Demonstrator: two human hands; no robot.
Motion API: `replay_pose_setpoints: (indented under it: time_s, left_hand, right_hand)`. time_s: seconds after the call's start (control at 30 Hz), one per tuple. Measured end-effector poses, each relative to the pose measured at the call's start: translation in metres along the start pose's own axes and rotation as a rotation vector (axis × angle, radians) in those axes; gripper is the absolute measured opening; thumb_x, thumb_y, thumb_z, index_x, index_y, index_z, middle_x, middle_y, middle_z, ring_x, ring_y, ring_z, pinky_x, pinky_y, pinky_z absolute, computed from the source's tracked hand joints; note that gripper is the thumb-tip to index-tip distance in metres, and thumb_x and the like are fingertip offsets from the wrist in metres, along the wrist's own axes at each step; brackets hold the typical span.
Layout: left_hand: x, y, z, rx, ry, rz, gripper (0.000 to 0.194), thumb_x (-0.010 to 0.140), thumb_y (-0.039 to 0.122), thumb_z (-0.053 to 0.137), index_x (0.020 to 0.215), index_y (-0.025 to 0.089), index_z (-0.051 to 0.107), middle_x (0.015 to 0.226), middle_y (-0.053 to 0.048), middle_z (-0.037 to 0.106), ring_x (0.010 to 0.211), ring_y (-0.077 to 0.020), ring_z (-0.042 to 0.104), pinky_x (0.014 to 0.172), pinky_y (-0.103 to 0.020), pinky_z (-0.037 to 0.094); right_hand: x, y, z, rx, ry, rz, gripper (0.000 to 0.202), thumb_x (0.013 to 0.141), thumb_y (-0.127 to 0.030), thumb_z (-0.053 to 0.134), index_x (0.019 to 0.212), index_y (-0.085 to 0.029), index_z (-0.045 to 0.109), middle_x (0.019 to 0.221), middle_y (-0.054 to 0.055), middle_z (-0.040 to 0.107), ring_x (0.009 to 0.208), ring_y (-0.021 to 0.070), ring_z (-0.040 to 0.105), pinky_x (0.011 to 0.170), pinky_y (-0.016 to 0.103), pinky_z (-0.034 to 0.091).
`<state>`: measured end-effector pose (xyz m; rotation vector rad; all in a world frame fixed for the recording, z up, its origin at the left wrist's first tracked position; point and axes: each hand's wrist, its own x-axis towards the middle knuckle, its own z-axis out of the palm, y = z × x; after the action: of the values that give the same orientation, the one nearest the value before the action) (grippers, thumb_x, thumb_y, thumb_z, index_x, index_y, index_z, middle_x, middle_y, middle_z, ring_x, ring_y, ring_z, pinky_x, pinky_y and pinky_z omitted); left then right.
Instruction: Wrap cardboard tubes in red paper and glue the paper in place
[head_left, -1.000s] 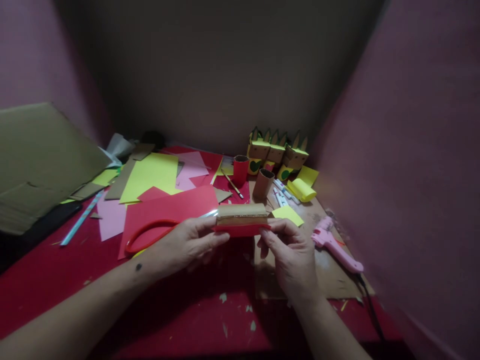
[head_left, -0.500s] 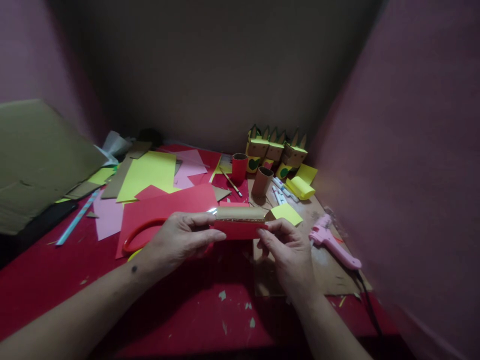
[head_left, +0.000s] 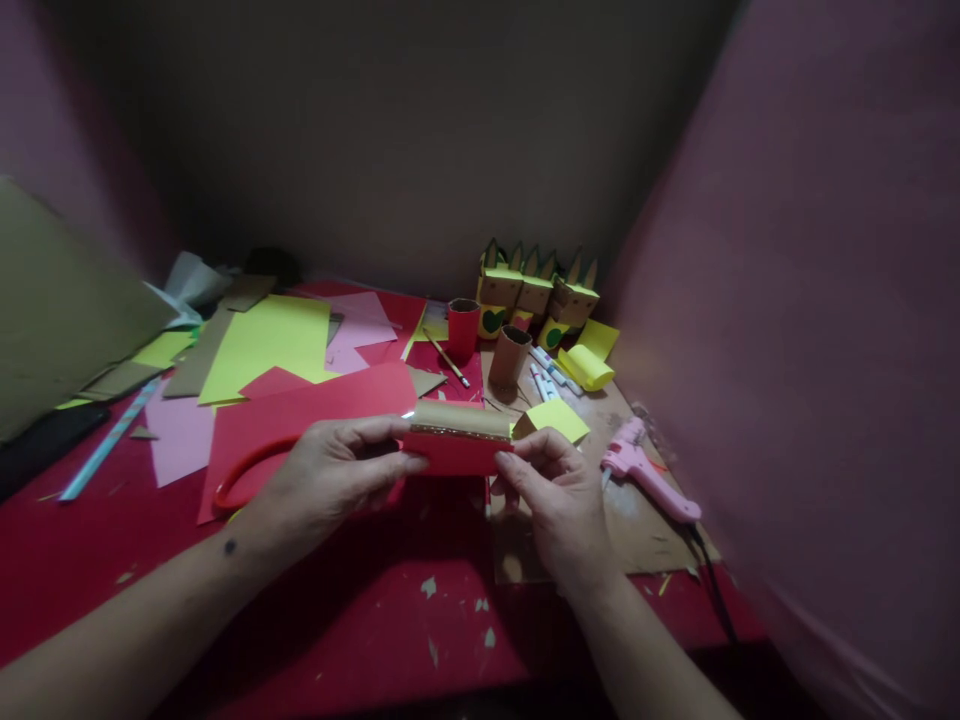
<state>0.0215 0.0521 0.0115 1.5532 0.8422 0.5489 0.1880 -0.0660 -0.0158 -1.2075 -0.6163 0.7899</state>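
Observation:
Between my two hands is a cardboard piece (head_left: pixel 461 418) with red paper (head_left: pixel 457 457) along its near side, held level above the red table. My left hand (head_left: pixel 341 462) pinches its left end between thumb and fingers. At the right end, my right hand (head_left: pixel 551 485) grips the lower corner of the red paper. Below my left wrist, the red handle of scissors (head_left: pixel 251 470) shows in part; the rest is hidden. A red-covered cardboard tube (head_left: pixel 463 335) and a plain brown tube (head_left: pixel 510 360) stand behind the held piece.
A pink glue gun (head_left: pixel 649 470) lies on a cardboard mat (head_left: pixel 630 530) at right, its cord trailing forward. Several markers (head_left: pixel 551 372) and yellow paper (head_left: pixel 589 368) lie near finished cardboard figures (head_left: pixel 536 290). Coloured sheets (head_left: pixel 262 345), a pencil (head_left: pixel 448 360) and a striped strip (head_left: pixel 112 440) spread leftward.
The whole scene sits slightly further left in view, as the camera has turned a little right. My hands keep the same hold on the cardboard and red paper.

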Motion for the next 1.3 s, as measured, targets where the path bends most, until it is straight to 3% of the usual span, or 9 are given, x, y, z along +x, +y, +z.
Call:
replay_pose_setpoints:
  time_s: [0.3, 0.6, 0.8, 1.3]
  left_hand:
    - [-0.0042, 0.0032, 0.0034, -0.144, -0.028, -0.001, 0.027, 0.066, 0.031, 0.082, 0.091, 0.022, 0.083, 0.056, 0.001, 0.069, 0.047, -0.0082, 0.052, 0.045, -0.016, 0.042]
    - [0.0012, -0.0040, 0.0003, -0.056, -0.051, 0.054, 0.021, 0.073, 0.037, 0.080, 0.088, 0.023, 0.082, 0.058, -0.001, 0.072, 0.050, -0.0082, 0.055, 0.046, -0.013, 0.042]
    - [-0.0015, -0.0035, 0.0014, -0.056, -0.019, -0.013, 0.019, 0.072, 0.038, 0.080, 0.079, 0.021, 0.079, 0.054, -0.001, 0.070, 0.044, -0.0096, 0.055, 0.041, -0.015, 0.042]
    - [-0.0005, -0.0033, 0.0010, -0.024, -0.020, -0.023, 0.036, 0.072, 0.037, 0.079, 0.102, 0.019, 0.080, 0.054, -0.002, 0.070, 0.047, -0.0112, 0.057, 0.045, -0.017, 0.043]
  right_hand:
    - [0.0018, -0.0017, 0.0006, 0.041, 0.009, -0.010, 0.031, 0.064, -0.034, 0.086, 0.066, -0.019, 0.059, 0.047, -0.004, 0.062, 0.037, 0.0061, 0.049, 0.037, 0.015, 0.039]
    - [0.0034, -0.0005, 0.0005, 0.071, -0.011, 0.030, 0.034, 0.067, -0.037, 0.085, 0.068, -0.020, 0.056, 0.046, -0.005, 0.061, 0.036, 0.0079, 0.052, 0.036, 0.015, 0.037]
    - [0.0038, 0.0040, -0.0002, 0.086, 0.000, 0.013, 0.033, 0.068, -0.036, 0.085, 0.069, -0.020, 0.056, 0.046, -0.004, 0.062, 0.037, 0.0092, 0.053, 0.036, 0.017, 0.040]
    - [0.0028, 0.0002, 0.0007, 0.079, 0.005, 0.016, 0.034, 0.063, -0.033, 0.087, 0.065, -0.020, 0.056, 0.047, -0.003, 0.063, 0.037, 0.0075, 0.051, 0.037, 0.016, 0.039]
